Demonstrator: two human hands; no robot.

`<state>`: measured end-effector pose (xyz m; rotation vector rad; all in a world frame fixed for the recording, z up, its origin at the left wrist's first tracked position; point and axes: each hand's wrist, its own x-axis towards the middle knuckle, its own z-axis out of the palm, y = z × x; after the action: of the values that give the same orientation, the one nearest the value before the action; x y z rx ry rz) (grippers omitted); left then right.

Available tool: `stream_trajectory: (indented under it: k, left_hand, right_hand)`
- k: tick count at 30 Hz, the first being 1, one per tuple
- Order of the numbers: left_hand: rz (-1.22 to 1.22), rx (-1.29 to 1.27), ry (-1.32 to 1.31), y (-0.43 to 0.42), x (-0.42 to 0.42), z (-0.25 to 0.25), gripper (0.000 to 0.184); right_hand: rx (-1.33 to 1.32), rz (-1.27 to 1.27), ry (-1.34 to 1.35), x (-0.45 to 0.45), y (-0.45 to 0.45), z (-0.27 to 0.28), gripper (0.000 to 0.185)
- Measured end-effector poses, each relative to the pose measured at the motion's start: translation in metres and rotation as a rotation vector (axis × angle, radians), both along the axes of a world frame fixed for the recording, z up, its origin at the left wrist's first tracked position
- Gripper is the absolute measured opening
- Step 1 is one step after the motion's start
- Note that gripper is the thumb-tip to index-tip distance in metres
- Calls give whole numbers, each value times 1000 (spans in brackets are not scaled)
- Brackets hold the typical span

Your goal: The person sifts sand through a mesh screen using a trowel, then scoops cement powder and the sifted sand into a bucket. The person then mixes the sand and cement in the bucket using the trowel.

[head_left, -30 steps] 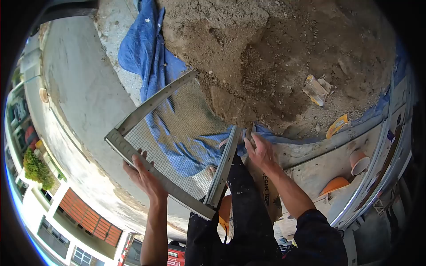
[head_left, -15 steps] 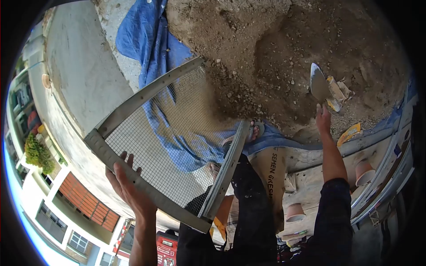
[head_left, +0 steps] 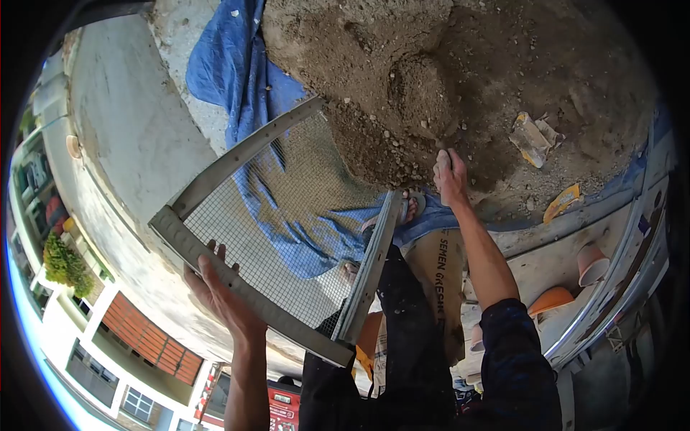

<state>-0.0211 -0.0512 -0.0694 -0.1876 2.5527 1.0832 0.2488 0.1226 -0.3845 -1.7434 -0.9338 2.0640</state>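
My left hand (head_left: 228, 298) grips the near left edge of a wood-framed wire-mesh sieve (head_left: 248, 298), with its fingers over the frame. The sieve is tilted, and its far end lies against the soil heap (head_left: 503, 65). Soil and small stones lie across the far right part of the mesh. My right hand (head_left: 451, 179) is closed around the handle of a trowel (head_left: 451, 152), just beyond the sieve's right corner. The trowel's blade cannot be made out against the soil in front of the hand.
A blue tarp (head_left: 223, 54) runs under the heap and sieve. Torn paper scraps (head_left: 533, 140) and a yellow scrap (head_left: 562, 202) lie at right. A brown cement bag (head_left: 438, 287) is by my legs. Terracotta pots (head_left: 592, 264) stand on boards at right.
My right hand has swung left with the trowel, from beside the paper scraps to near the sieve. More soil lies by the sieve's far right edge. The sieve has shifted slightly.
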Motion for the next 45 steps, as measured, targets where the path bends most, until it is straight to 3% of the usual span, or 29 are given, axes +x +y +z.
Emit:
stream_trajectory:
  k: [3, 7, 8, 13, 15, 19, 24, 27, 30, 34, 35, 36, 40, 42, 44, 45]
  left_hand:
    - [11, 63, 11, -12, -2, -5, 66]
    - [75, 161, 22, -20, -5, -8, 69]
    - [42, 158, -32, -29, -9, -10, 80]
    - [6, 153, 41, -57, -18, -28, 79]
    - [14, 114, 69, -59, -19, -27, 73]
    - [13, 115, 68, -72, -23, -35, 74]
    - [-37, 112, 50, -74, -27, -28, 67]
    - [-10, 161, 12, -67, -23, -23, 69]
    - [29, 210, -32, -51, -17, -15, 71]
    - [47, 136, -52, -35, -11, -5, 70]
    - [23, 93, -35, -34, -12, -7, 69]
    - [35, 50, -17, -31, -11, -7, 66]
    - [8, -33, 31, -21, -7, -3, 58]
    - [8, -39, 52, -14, -4, -2, 60]
    - [-8, -23, 73, -8, -2, 1, 62]
    - [0, -4, 71, -5, -2, 0, 61]
  right_hand:
    - [38, -6, 125, 26, -8, 64, 31]
    - [138, -21, 71, 62, -9, 127, 28]
    - [208, -36, -5, 72, -9, 133, 31]
    - [405, 72, -268, 87, -31, 134, 38]
    - [744, 447, -643, 63, -64, 132, 37]
    - [858, 781, -271, -3, -140, 194, 31]
    - [803, 704, 0, -28, -170, 278, 28]
    - [902, 646, -144, 14, -143, 265, 27]
    - [708, 537, -410, 62, -63, 213, 25]
    - [621, 413, -654, 155, 84, 65, 43]
    - [722, 498, -791, 188, 123, 14, 46]
    - [625, 580, -846, 195, 157, -5, 49]
    - [859, 757, -833, 157, 178, -114, 55]
    - [871, 858, -629, 74, 139, -114, 58]
    - [284, 632, -351, 4, 111, -90, 48]
    - [279, 634, -338, -5, 101, -88, 48]
